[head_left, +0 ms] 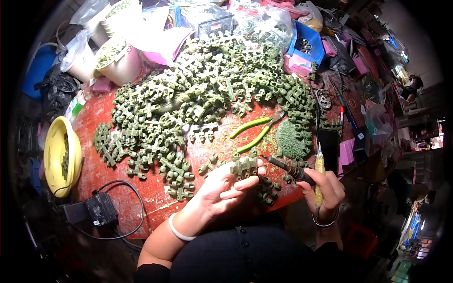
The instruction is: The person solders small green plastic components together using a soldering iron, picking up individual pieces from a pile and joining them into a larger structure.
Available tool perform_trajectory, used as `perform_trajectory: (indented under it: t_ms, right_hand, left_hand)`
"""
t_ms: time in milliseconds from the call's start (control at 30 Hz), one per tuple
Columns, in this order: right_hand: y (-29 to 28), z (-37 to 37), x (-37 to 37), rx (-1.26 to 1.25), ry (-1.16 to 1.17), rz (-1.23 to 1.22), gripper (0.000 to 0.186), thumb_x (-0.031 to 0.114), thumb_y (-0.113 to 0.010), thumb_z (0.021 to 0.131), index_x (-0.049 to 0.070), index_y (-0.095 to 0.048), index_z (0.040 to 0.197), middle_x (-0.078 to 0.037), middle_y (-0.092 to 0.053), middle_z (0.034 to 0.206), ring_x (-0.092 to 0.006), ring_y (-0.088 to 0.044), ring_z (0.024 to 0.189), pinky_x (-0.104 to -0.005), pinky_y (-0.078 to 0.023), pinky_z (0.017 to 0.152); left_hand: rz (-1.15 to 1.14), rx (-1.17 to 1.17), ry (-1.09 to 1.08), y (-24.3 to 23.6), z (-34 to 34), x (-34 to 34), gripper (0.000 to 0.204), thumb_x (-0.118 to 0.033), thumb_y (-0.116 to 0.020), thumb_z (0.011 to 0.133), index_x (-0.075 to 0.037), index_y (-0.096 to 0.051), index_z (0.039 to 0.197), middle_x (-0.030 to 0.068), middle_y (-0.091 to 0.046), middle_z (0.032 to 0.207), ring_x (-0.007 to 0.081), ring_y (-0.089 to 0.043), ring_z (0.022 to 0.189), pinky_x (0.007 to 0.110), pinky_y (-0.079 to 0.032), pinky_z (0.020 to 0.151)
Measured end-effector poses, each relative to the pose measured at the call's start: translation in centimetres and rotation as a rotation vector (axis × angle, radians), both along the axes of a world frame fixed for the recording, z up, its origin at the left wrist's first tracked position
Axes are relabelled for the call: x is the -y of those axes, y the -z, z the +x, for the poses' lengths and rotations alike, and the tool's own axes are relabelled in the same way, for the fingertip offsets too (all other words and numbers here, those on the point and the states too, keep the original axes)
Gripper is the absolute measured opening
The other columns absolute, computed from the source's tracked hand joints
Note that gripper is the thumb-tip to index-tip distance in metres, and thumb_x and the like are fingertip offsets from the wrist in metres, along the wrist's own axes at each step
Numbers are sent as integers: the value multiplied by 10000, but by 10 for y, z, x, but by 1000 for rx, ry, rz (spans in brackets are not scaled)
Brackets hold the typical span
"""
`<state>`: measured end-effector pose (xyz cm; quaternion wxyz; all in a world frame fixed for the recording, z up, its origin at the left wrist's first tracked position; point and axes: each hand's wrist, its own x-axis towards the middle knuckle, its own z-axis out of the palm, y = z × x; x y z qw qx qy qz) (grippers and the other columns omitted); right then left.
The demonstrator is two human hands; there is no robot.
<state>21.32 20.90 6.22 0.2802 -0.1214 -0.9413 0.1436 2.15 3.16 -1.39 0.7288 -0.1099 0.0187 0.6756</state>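
Observation:
In my left hand (226, 193), near the bottom centre, a green moulded cluster (243, 166) is pinched by the fingers, palm up. My right hand (325, 191) grips a black tool (283, 165) with a long dark tip, angled at the cluster's right, and also a yellowish wrapped tool (320, 165) pointing upward. Whether the tip touches the cluster I cannot tell. Yellow-handled cutters (250, 127) lie above my hands beside a round textured green pad (290, 140). A large heap of similar green pieces (198, 80) covers much of the red table (127, 207).
A yellow bowl (49, 155) and black adapter with cable (101, 210) are at left. Buckets (122, 66) and bags stand behind. A blue bin (312, 35), pink blocks (347, 151) and a dark phone-like slab (329, 144) line the right. A person (410, 89) is far right.

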Motion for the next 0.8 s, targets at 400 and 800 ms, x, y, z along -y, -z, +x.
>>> perform_trajectory:
  t_ms: [400,800]
  right_hand:
    - [4,-3,-2,29,-26,-2,293,151,-842,802,5,-708,1019,-100,-637,773,-222,-587,600,-312,-455,531]
    - [5,-3,-2,32,-31,6,302,136,-852,784,2,-706,1013,-97,-640,772,-228,-577,604,-315,-445,527]
  left_hand:
    - [-27,23,12,-3,0,-1,429,-194,-262,1095,117,-434,1336,65,-462,719,53,-248,327,182,-260,281]
    - [20,33,12,-3,0,-2,428,-221,-265,1099,117,-421,1311,68,-461,717,67,-283,333,182,-297,280]
